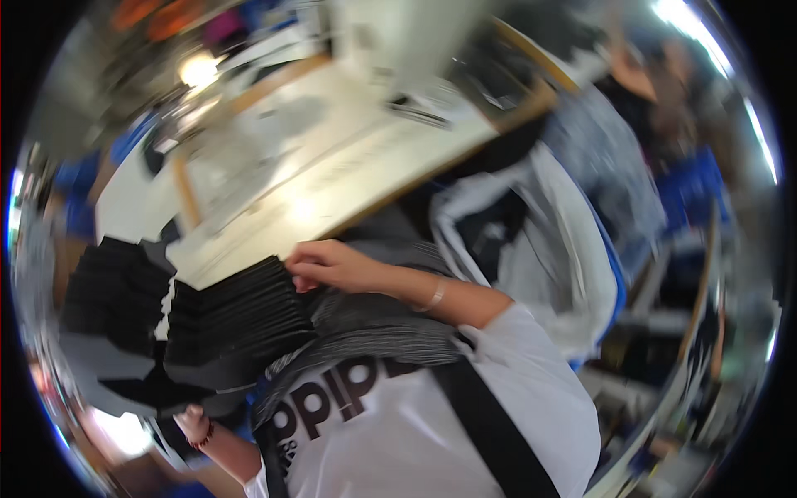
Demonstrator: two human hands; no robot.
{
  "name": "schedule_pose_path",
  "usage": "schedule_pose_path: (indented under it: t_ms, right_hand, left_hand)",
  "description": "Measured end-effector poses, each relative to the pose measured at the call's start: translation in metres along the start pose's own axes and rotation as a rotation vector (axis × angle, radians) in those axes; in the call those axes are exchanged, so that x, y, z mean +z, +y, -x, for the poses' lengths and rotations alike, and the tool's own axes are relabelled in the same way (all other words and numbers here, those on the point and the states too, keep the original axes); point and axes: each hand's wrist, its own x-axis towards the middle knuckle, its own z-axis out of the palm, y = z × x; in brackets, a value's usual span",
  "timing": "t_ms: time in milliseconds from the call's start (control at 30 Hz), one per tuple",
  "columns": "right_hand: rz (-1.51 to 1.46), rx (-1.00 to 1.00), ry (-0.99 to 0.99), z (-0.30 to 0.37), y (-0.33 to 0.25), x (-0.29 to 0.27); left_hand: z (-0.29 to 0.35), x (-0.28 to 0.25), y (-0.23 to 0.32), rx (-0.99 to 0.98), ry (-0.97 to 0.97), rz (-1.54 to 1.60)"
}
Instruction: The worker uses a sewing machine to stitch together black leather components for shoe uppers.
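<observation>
A row of stacked black flat pieces (pixel 237 315), apparently fabric, lies at the front left beside the white table. My right hand (pixel 328 264) reaches across to the right end of this stack. Its fingers are curled and closed at the stack's edge; whatever sits between them is hidden. Lower left, my left hand (pixel 193 423) is at the near edge of the dark grey and black pieces, its fingers bent and partly covered. What it grips is too blurred to make out. A second black stack (pixel 116 290) stands farther left. Grey striped cloth (pixel 374 344) covers my lap.
Ahead is a white sewing table (pixel 332 166) with a wooden edge, a pale machine (pixel 390 41) at its back. On the right stands a white-lined blue bag (pixel 573 257) with dark pieces inside. Clear plastic wrapping (pixel 606 158) and a blue crate (pixel 689 191) are beyond it.
</observation>
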Motion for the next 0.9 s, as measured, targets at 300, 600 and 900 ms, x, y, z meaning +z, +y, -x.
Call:
schedule_pose_path:
  t_ms: [300, 600, 900]
  right_hand:
    - [-0.164, -0.236, 0.641, 0.174, 0.038, -0.078]
    - [-0.037, 0.268, 0.923, 0.387, 0.051, -0.223]
    - [-0.796, -0.394, 0.475, 0.374, 0.07, -0.205]
  left_hand:
    - [-0.144, 0.2, 0.171, 0.107, -0.81, 0.196]
    - [-0.078, 0.52, 0.32, -0.24, -1.594, 0.324]
    - [0.016, 0.665, 0.282, -0.327, -1.873, 0.209]
